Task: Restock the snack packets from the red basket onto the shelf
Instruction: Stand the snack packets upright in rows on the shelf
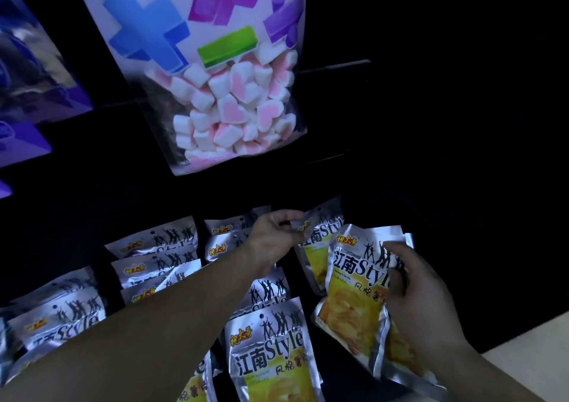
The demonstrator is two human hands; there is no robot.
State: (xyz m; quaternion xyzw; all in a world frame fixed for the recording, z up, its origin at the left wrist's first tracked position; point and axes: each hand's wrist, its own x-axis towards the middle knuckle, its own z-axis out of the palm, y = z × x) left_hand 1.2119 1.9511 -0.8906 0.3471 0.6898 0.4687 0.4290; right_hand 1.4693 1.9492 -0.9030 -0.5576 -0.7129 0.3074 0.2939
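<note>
A shop: rows of identical silver snack packets (268, 349) hang on dark display hooks (335, 64), below a marshmallow bag (228, 99).

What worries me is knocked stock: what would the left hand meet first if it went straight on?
The left hand pinches the top corner of a silver chip packet at the back of that row, so it would push that packet first. Beyond it only dark shelf shows; depth there is unclear.
</note>
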